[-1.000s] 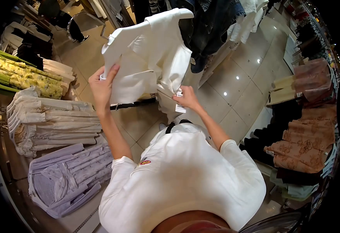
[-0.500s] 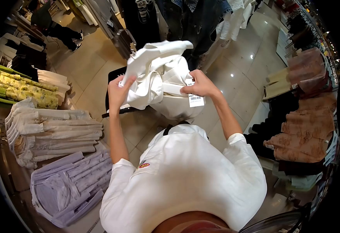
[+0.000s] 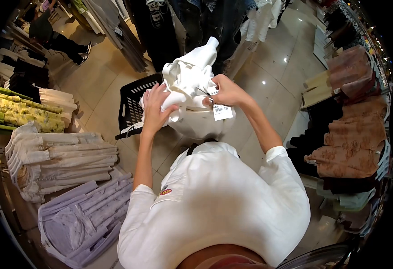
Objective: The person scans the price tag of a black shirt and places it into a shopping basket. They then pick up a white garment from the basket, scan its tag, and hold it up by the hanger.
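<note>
A bunched white garment is held up in front of my body between both hands. My left hand wraps round its left side, thumb in front and fingers spread over the cloth. My right hand pinches the garment's right edge. From there hangs a white price tag with a printed barcode, just under my right fingers. A thin dark strip or hook shows near those fingertips, too small to make out. Behind my left hand stands a black plastic basket with some white cloth in it.
Racks of clothes line both sides: cream tops, lilac garments and yellow floral pieces at left, brown tops at right. Dark denim clothes hang ahead. A person stands at upper left on the tiled floor.
The garment has been gathered into a tighter bundle. My left hand has shifted right and lower across it, uncovering more of the basket. The tag has swung slightly left.
</note>
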Demonstrator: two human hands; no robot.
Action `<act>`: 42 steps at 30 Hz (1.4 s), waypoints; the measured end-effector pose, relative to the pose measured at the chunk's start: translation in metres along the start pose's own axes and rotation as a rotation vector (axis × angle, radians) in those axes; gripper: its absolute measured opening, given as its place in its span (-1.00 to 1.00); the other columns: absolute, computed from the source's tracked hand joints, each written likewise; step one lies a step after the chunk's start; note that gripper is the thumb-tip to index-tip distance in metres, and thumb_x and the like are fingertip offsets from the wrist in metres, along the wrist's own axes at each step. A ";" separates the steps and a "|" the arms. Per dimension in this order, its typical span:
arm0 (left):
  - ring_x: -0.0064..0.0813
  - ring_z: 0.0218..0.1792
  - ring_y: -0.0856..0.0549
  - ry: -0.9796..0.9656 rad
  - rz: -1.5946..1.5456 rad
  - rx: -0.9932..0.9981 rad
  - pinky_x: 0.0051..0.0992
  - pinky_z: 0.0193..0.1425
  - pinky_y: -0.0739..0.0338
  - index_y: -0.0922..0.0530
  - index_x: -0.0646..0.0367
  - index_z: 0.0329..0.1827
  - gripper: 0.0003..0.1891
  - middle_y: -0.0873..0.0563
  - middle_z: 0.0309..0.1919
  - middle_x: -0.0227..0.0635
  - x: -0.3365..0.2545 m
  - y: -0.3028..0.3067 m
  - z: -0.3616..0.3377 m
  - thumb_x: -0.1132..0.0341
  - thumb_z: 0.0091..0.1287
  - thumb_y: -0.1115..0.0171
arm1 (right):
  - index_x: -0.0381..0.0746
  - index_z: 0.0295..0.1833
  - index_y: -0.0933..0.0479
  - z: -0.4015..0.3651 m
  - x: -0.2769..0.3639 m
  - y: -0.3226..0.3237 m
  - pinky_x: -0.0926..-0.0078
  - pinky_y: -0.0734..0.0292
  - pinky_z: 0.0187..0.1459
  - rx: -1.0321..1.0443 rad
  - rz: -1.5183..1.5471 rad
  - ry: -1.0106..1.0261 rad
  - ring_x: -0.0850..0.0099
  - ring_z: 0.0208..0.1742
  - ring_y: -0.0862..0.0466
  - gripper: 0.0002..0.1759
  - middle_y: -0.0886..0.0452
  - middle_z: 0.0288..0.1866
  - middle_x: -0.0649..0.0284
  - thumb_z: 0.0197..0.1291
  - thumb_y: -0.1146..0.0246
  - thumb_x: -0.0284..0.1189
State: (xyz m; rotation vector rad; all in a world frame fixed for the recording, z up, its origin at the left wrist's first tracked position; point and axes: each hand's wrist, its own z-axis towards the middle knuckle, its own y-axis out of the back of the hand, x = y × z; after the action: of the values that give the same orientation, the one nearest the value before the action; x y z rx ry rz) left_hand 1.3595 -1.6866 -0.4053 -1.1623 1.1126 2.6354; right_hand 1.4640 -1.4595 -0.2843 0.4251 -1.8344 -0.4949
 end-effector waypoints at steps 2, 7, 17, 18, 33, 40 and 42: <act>0.00 0.30 -0.37 -0.030 0.027 0.050 0.01 0.40 -0.04 -0.53 0.18 0.02 -0.31 -0.45 0.24 -0.06 -0.001 -0.003 0.000 -0.09 -0.12 -0.47 | -0.40 -0.49 -0.53 0.000 0.001 0.000 0.54 -0.35 -0.46 -0.007 -0.018 0.010 0.61 -0.53 -0.45 -0.69 -0.51 -0.60 0.34 -0.28 -0.43 -0.39; 0.04 0.20 -0.44 0.036 -0.096 0.013 -0.08 0.28 -0.27 -0.38 0.24 0.08 -0.09 -0.43 0.19 0.03 -0.016 -0.008 0.009 0.07 -0.39 -0.65 | -0.42 -0.49 -0.52 0.001 -0.001 -0.001 0.50 -0.37 -0.45 -0.040 -0.057 0.014 0.58 -0.52 -0.45 -0.68 -0.51 -0.60 0.32 -0.28 -0.43 -0.39; 0.02 -0.35 -0.65 0.190 -0.019 0.162 -0.20 -0.23 -0.51 -0.47 0.21 -0.04 -0.33 -0.67 -0.42 -0.06 -0.007 -0.005 0.012 0.23 -0.30 -0.51 | -0.52 -0.29 -0.57 -0.001 0.004 -0.001 0.40 -0.53 -0.25 0.051 -0.111 -0.011 0.31 -0.35 -0.65 -0.50 -0.64 -0.39 -0.03 -0.35 -0.42 -0.33; 0.02 -0.35 -0.65 0.188 -0.019 0.164 -0.20 -0.23 -0.51 -0.47 0.21 -0.04 -0.33 -0.67 -0.42 -0.06 -0.008 -0.005 0.011 0.23 -0.30 -0.51 | -0.50 -0.28 -0.58 0.002 0.001 -0.001 0.40 -0.53 -0.25 0.056 -0.161 0.000 0.31 -0.35 -0.65 -0.50 -0.65 -0.38 -0.01 -0.33 -0.43 -0.31; -0.05 -0.39 -0.67 0.302 0.160 -0.029 -0.23 -0.31 -0.51 -0.52 0.16 -0.15 -0.44 -0.68 -0.47 -0.13 -0.002 0.047 0.015 0.21 -0.29 -0.52 | -0.29 0.28 -0.34 -0.012 -0.018 -0.001 0.69 -0.51 -0.13 -0.133 0.565 0.099 0.62 -0.15 -0.58 -0.32 -0.51 0.13 0.15 0.06 -0.42 -0.34; -0.05 -0.39 -0.67 0.313 0.113 -0.097 -0.23 -0.32 -0.50 -0.52 0.18 -0.18 -0.42 -0.68 -0.46 -0.13 0.013 0.049 0.011 0.24 -0.35 -0.55 | -0.27 0.31 -0.31 -0.021 -0.021 -0.014 0.66 -0.50 -0.04 -0.106 0.761 0.063 0.59 -0.02 -0.52 -0.17 -0.50 0.07 0.24 -0.09 -0.54 -0.35; -0.06 -0.38 -0.67 0.264 0.154 -0.106 -0.25 -0.29 -0.51 -0.53 0.20 -0.21 -0.44 -0.69 -0.46 -0.12 0.010 0.054 0.009 0.25 -0.36 -0.54 | -0.32 0.25 -0.37 -0.021 -0.017 -0.018 0.63 -0.51 0.00 -0.152 0.715 0.141 0.58 -0.02 -0.53 -0.26 -0.51 0.01 0.24 -0.08 -0.52 -0.44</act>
State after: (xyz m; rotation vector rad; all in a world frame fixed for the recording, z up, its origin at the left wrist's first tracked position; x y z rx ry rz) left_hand 1.3292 -1.7228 -0.3759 -1.5427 1.1564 2.7445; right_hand 1.4900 -1.4686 -0.3017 -0.2966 -1.6588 -0.1014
